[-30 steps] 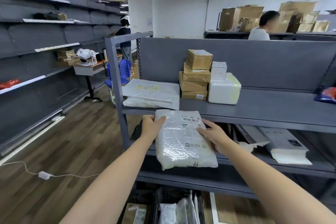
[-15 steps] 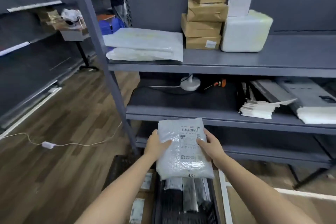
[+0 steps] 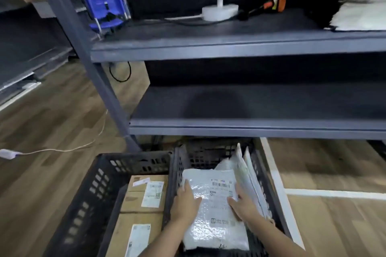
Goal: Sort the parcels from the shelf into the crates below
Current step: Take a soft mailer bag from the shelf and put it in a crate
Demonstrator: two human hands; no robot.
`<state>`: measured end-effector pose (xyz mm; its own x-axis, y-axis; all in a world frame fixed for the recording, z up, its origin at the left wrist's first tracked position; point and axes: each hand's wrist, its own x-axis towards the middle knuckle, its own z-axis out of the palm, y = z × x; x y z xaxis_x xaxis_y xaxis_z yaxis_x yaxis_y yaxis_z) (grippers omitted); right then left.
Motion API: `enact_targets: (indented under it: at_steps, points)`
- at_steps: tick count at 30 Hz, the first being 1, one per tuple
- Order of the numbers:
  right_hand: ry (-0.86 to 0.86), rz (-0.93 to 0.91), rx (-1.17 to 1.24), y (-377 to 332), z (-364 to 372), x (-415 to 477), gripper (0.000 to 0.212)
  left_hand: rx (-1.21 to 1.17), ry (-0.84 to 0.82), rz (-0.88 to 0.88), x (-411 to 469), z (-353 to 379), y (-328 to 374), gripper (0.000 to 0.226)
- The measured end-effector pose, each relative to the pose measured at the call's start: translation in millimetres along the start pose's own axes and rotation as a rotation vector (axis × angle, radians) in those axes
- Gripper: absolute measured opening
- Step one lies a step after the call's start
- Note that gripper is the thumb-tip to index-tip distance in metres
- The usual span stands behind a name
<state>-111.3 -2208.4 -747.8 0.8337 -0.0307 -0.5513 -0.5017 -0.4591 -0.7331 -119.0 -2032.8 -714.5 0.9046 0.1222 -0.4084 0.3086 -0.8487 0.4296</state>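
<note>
1. Since half a second ago, the bubble mailer (image 3: 215,208) is brought down from mid-shelf height into the right crate (image 3: 211,152), where it is held low, label up.
2. Its left edge is gripped by the left hand (image 3: 186,204) and its right edge by the right hand (image 3: 242,206); a soft pack is probably steadied best from both sides.
3. Flat mailers (image 3: 246,173) are stood on edge against the crate's right wall, just beside the right hand, so room is left for this one.
4. Cardboard boxes (image 3: 142,200) are kept in the left crate (image 3: 100,181); soft packs and boxes appear to be separated.
5. The mailer is not yet released.
</note>
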Motion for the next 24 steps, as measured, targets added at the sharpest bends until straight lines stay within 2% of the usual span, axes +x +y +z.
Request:
enact_targets:
  at_steps: [8,15,16,20,23,24]
  points:
    - [-0.071,-0.049,-0.304,74,59,62,0.053,0.063,-0.012,-0.075,45,99,-49,0.068]
    - [-0.106,-0.005,-0.319,102,76,73,0.023,0.305,-0.039,-0.088,49,125,-55,0.062]
    - [-0.098,-0.003,-0.337,104,79,76,0.026,0.302,-0.046,-0.102,52,129,-57,0.060]
    - [-0.074,-0.006,-0.473,111,93,93,0.062,0.308,0.011,-0.142,76,155,-68,0.060]
    - [-0.128,0.015,-0.575,115,97,106,0.079,0.285,0.036,-0.183,93,168,-71,0.062]
    - [-0.156,0.032,-0.596,117,99,109,0.082,0.282,0.046,-0.141,98,174,-73,0.057]
